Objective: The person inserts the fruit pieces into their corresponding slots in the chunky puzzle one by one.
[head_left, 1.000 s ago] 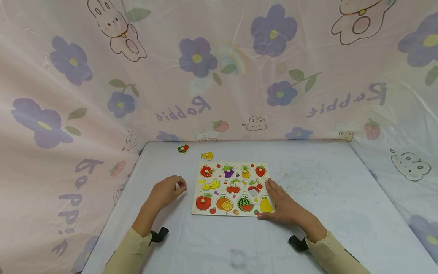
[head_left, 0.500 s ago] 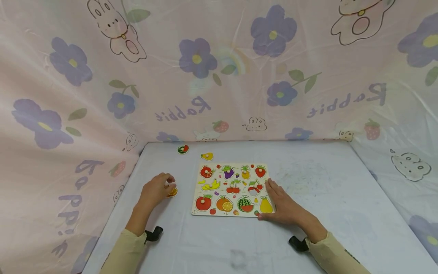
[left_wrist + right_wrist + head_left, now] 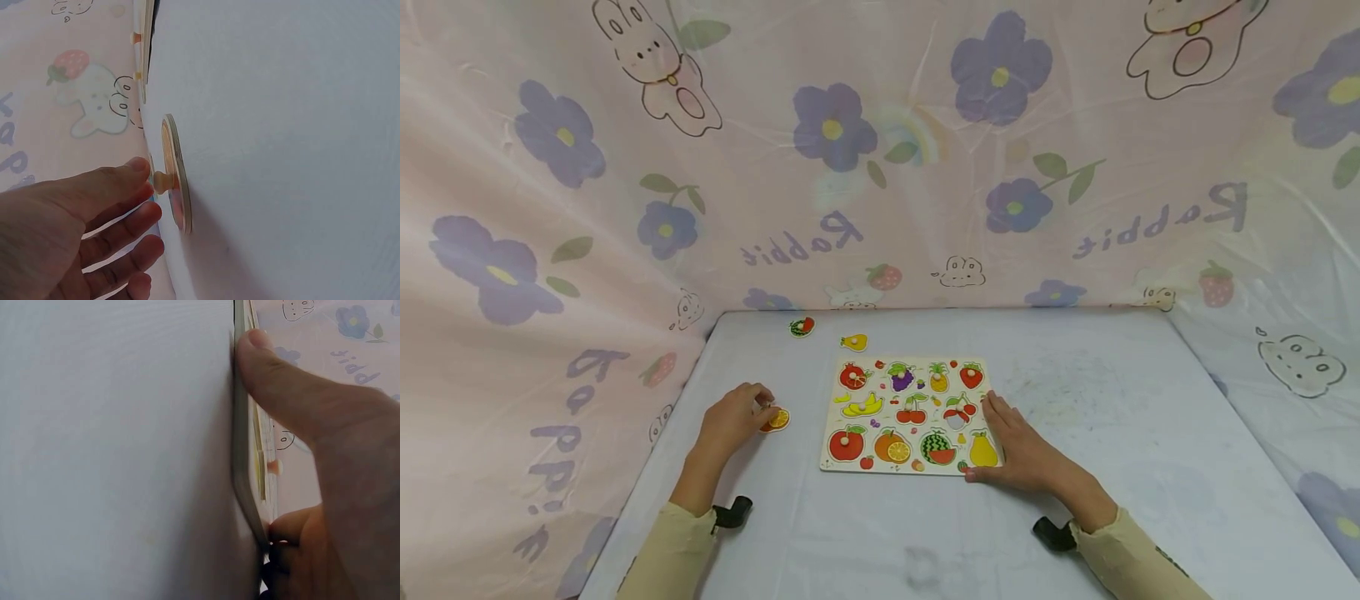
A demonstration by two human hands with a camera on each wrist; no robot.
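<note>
On the left of the table in the head view lies an orange-shaped puzzle piece [image 3: 778,419] with a wooden knob [image 3: 164,181]. My left hand [image 3: 733,423] reaches over its left side. In the left wrist view the thumb and index fingertips are right at the knob, the other fingers loosely spread below. A wooden fruit puzzle board [image 3: 877,423] lies at the middle of the table. Knobbed fruits fill its upper rows, while the orange, watermelon and pear pictures at the bottom show no knobs. My right hand [image 3: 1022,450] rests along the board's right edge, fingers straight, thumb at the front corner.
Behind the board lie a pear piece [image 3: 853,342] and, farther left, a watermelon piece [image 3: 802,327]. A white cloth covers the table [image 3: 1090,400]. Patterned curtains [image 3: 910,200] with rabbits and flowers close off the back and sides.
My left hand has moved left, away from the board, and the orange piece has come into sight beside its fingers. The right hand and the board stay where they were.
</note>
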